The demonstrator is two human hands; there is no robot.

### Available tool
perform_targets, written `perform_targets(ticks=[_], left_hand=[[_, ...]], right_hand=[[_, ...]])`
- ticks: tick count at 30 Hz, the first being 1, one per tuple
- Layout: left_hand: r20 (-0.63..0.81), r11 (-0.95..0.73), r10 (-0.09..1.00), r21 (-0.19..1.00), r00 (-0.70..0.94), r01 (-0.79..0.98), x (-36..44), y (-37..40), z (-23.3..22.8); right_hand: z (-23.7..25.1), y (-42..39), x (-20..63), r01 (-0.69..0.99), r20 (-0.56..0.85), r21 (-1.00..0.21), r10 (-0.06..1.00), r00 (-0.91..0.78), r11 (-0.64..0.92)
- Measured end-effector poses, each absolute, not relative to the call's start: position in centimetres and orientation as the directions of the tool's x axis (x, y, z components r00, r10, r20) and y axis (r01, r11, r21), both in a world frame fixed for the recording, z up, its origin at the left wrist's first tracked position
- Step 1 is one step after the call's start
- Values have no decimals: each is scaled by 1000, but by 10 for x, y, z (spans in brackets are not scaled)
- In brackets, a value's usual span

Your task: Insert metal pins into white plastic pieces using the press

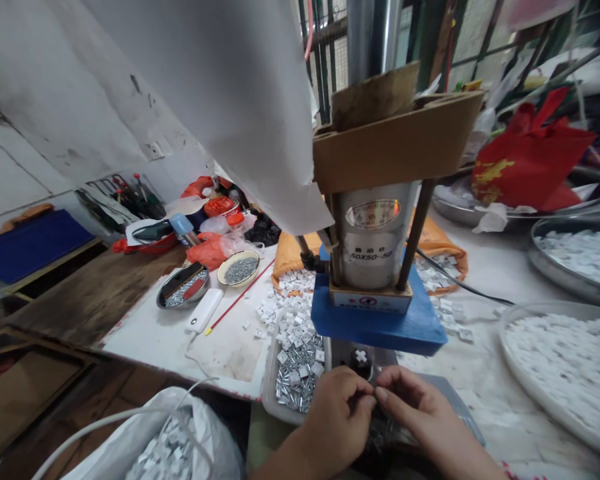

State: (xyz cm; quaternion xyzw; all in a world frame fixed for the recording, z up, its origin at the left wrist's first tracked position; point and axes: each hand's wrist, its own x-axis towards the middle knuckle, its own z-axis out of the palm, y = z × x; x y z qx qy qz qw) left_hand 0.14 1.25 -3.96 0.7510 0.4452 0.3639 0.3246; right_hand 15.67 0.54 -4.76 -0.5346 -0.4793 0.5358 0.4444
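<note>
My left hand (pixel 337 413) and my right hand (pixel 423 410) meet in front of a small press (pixel 373 257), their thumbs and forefingers pinched together. Whatever lies between the fingertips is too small and covered to make out. Just beyond the fingers, under the press's blue block (pixel 380 327), a white cross-shaped piece (pixel 361 356) sits on a black round base. Left of my left hand stands a clear plastic tub (pixel 269 393) holding metal nails (pixel 297 390) and small white plastic clips (pixel 294 379).
Loose white clips lie around orange bags (pixel 286 255) behind the tub. At right are a round tray (pixel 505 347) and a metal basin (pixel 535 247) of white pieces. Bowls of nails (pixel 240 270), a red stick (pixel 245 293) and a white power bank (pixel 205 310) lie left. A white bag (pixel 220 433) stands below.
</note>
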Motion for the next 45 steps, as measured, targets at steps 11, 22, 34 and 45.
perform_targets(ticks=[11, 22, 34, 45], left_hand=[[185, -314, 934, 834, 307, 453, 0, 11, -38], [164, -278, 947, 851, 276, 445, 0, 10, -37], [136, -257, 949, 856, 284, 448, 1, 10, -37], [123, -234, 958, 856, 258, 462, 1, 10, -41]], right_hand=[[-54, 3, 157, -26, -175, -984, 981, -78, -177], [-51, 1, 156, 58, -167, -985, 974, -154, -160], [-54, 2, 156, 87, -184, -981, 968, -173, -172], [-61, 2, 158, 73, -173, -984, 967, -186, -162]])
